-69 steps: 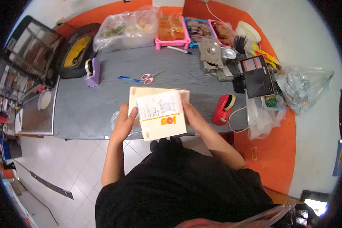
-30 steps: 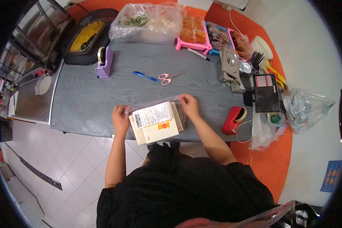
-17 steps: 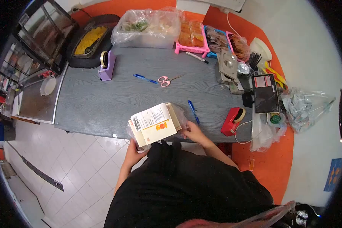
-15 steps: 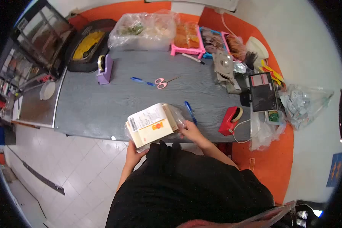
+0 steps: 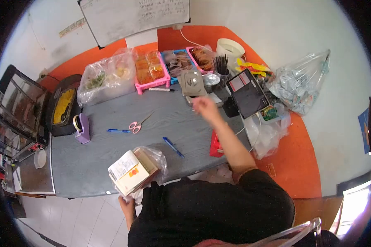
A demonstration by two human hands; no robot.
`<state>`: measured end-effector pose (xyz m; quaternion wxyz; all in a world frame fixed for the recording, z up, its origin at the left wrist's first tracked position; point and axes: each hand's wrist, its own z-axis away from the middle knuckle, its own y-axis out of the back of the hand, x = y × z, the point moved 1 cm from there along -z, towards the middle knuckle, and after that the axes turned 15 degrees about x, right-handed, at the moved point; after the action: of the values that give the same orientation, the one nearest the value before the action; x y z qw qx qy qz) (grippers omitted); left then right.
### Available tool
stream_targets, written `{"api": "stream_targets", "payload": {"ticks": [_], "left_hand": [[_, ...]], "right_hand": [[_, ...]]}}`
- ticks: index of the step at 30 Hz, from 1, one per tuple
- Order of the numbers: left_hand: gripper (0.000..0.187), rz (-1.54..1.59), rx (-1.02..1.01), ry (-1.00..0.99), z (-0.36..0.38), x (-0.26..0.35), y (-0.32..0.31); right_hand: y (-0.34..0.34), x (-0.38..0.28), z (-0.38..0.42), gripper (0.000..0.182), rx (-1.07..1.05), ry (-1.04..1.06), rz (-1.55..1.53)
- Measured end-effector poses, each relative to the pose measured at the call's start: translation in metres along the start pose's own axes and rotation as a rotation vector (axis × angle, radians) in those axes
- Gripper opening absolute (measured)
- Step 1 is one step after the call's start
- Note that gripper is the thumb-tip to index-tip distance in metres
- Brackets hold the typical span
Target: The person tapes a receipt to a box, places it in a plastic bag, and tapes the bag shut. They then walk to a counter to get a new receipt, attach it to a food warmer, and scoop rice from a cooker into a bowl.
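Two cream boxes (image 5: 138, 173) with a printed receipt (image 5: 125, 166) on top lie in a clear plastic bag (image 5: 160, 161) at the table's front edge. My left hand (image 5: 127, 205) is closed at the bag's lower edge, gripping the plastic. Stretched forward over the table, my right hand (image 5: 205, 108) is blurred, just in front of a lidded metal container (image 5: 192, 84); its fingers look curled, and whether they hold anything is unclear. Below that forearm sits a red tape dispenser (image 5: 215, 145), partly hidden.
Pink scissors (image 5: 135, 127) and two blue pens (image 5: 173, 147) lie on the grey table (image 5: 99, 154). A purple tape dispenser (image 5: 83, 129) stands left. Food trays (image 5: 151, 73) line the back; a tablet (image 5: 248, 93) and plastic bags (image 5: 299, 84) are at right.
My right hand has left the bag and reached forward and right, toward the metal container. My left hand still holds the bag. The view has shifted right and up, showing the whiteboard.
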<state>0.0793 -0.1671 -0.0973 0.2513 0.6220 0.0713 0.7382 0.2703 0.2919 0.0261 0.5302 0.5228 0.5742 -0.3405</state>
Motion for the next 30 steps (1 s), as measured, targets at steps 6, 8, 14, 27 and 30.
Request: {"api": "stream_targets", "payload": {"ticks": [6, 8, 14, 27, 30], "left_hand": [[0.045, 0.186, 0.054, 0.328, 0.036, 0.028, -0.007], [0.047, 0.318, 0.018, 0.621, 0.042, 0.025, -0.01], [0.044, 0.551, -0.047, 0.49, 0.045, 0.049, -0.023], [0.049, 0.591, 0.037, 0.483, 0.043, 0.045, -0.026], [0.048, 0.619, 0.065, 0.53, 0.041, 0.036, -0.028]], "right_hand": [[0.035, 0.029, -0.155, 0.017, 0.141, 0.663, 1.016], [0.034, 0.059, -0.18, 0.017, 0.097, 0.712, 1.138], [0.032, 0.081, -0.21, 0.017, -0.069, 0.7, 1.453], [0.055, 0.056, -0.24, 0.01, -0.11, 0.614, 0.672], [0.054, 0.065, -0.23, 0.008, -0.168, 0.79, 1.188]]}}
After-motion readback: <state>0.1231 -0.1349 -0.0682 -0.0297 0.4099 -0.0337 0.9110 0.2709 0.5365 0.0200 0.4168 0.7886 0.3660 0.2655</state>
